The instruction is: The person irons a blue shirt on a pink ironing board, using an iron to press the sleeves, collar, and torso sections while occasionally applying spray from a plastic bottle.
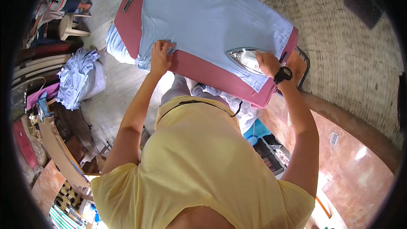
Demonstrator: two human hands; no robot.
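Observation:
A light blue garment (199,21) lies spread over a maroon-covered ironing board (199,68). My right hand (268,63) is wrapped round the handle of a clothes iron (246,58), which rests on the fabric near the board's right end. Its pointed tip faces left. At the garment's near left edge, my left hand (162,54) has its fingers curled on the bunched cloth, gripping it. Part of the garment hangs off the board's left side below that hand.
A black clip-like tool (129,2) lies at the board's far left. Rumpled blue clothes (79,76) are heaped on the left. A beige plastic stool (73,26) stands beyond them, near another person's feet (86,1). A textured wall (339,55) runs along the right.

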